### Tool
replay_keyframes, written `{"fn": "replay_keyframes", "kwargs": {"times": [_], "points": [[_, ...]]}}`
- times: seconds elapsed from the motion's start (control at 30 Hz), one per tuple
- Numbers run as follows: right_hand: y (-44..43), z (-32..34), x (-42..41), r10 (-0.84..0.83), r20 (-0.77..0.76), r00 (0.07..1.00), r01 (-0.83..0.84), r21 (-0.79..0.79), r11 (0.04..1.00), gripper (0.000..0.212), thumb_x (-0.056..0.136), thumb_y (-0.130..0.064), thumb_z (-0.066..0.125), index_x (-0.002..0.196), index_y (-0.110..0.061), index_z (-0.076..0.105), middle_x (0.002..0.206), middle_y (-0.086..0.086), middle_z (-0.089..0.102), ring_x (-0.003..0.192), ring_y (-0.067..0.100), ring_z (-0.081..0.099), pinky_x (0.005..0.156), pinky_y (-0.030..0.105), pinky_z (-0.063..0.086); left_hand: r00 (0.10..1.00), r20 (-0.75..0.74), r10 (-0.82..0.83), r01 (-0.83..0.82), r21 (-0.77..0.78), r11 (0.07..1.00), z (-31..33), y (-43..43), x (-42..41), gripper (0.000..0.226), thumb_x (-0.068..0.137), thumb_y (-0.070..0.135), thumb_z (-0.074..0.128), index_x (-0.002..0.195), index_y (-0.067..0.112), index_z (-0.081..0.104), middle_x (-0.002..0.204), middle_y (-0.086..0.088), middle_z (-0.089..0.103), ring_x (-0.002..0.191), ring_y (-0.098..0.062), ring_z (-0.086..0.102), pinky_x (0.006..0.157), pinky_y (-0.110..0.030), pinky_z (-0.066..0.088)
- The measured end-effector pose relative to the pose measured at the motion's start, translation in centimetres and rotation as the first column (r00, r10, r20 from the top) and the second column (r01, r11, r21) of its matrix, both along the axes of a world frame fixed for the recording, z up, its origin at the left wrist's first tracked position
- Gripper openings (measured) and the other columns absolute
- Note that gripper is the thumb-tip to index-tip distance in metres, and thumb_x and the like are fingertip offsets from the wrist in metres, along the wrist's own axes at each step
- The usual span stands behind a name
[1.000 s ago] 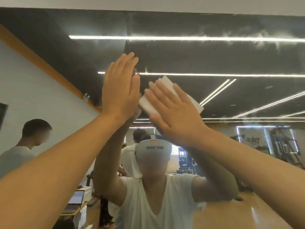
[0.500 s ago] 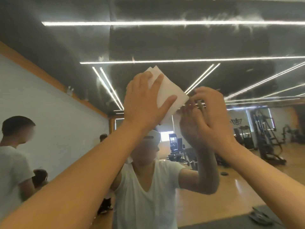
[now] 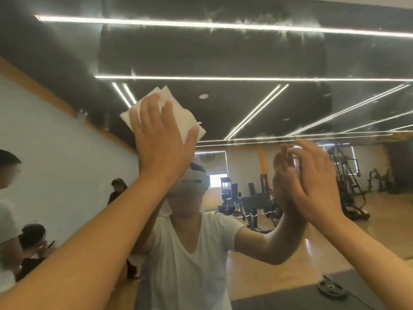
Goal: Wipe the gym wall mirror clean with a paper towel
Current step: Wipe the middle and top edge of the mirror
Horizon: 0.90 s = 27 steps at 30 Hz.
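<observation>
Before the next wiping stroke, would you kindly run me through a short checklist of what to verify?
1. Paper towel pressed flat on the mirror by the left hand: ok.
2. Right hand holds nothing and is apart from the towel: ok.
3. Towel folded, not bunched: ok.
4. Glass above the towel clean: not ok, hazy streaks run along the top.
5. Wiping face of the towel clean: cannot tell, it lies against the glass.

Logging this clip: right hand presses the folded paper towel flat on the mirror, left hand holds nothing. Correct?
No, the hands are swapped. In the head view the left hand presses the folded paper towel flat on the mirror, and the right hand holds nothing.
</observation>
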State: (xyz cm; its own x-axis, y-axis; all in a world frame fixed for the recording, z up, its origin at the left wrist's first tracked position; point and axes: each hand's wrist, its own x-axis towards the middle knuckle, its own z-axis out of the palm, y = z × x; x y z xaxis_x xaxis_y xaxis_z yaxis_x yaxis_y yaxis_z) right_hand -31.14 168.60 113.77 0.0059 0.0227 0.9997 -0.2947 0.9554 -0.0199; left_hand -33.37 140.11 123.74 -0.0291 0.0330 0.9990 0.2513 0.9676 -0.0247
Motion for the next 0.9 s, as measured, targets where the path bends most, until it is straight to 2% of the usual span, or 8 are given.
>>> {"fn": "replay_keyframes", "kwargs": {"times": [0.2,0.43,0.53,0.7,0.9], "points": [[3.2,-0.7,-1.4,0.000,0.016,1.000,0.000,0.015,1.000,0.053,0.100,-0.035,0.033,0.147,-0.011,0.044,0.155,0.006,0.038,0.148,0.024,0.028,0.122,0.040,0.019,0.995,0.013,0.103,-0.103,-0.026,0.994,0.0,0.1,-0.4,0.079,0.097,0.061,0.017,0.159,0.014,0.010,0.167,-0.013,0.007,0.153,-0.033,0.005,0.124,-0.048,0.002],[3.5,-0.8,-1.5,0.059,0.020,0.998,-0.060,0.037,0.998,0.054,0.100,-0.035,0.034,0.147,-0.011,0.044,0.156,0.007,0.039,0.149,0.024,0.026,0.122,0.039,0.016,0.988,0.051,0.145,-0.140,-0.097,0.985,-3.3,-1.1,0.3,0.078,0.097,0.065,0.006,0.159,0.018,0.012,0.166,-0.011,0.011,0.153,-0.032,0.010,0.124,-0.049,0.007],[3.6,-0.8,-1.5,0.069,0.013,0.998,-0.070,0.033,0.997,0.052,0.100,-0.031,0.037,0.147,-0.011,0.044,0.156,0.008,0.039,0.149,0.024,0.026,0.123,0.032,0.009,0.984,0.083,0.158,-0.147,-0.123,0.981,-5.9,-1.6,0.4,0.077,0.098,0.065,0.002,0.159,0.019,0.009,0.167,-0.010,0.008,0.154,-0.031,0.009,0.124,-0.051,0.009],[3.5,-0.8,-1.5,0.090,0.003,0.996,-0.090,0.044,0.995,0.051,0.100,-0.028,0.038,0.146,-0.009,0.045,0.154,0.010,0.041,0.149,0.026,0.027,0.122,0.042,0.017,0.976,0.111,0.185,-0.168,-0.150,0.974,-9.0,-2.6,0.3,0.075,0.099,0.066,0.002,0.159,0.021,-0.001,0.168,-0.008,-0.001,0.154,-0.028,0.001,0.123,-0.054,0.010],[3.4,-1.0,-1.7,0.079,-0.003,0.997,-0.079,0.033,0.996,0.051,0.100,-0.028,0.038,0.147,-0.009,0.044,0.155,0.010,0.041,0.149,0.026,0.027,0.122,0.047,0.020,0.984,0.098,0.147,-0.131,-0.150,0.980,-9.7,-2.3,0.4,0.066,0.103,0.057,0.001,0.159,0.021,-0.004,0.167,-0.009,0.001,0.154,-0.029,0.004,0.123,-0.054,0.012]]}}
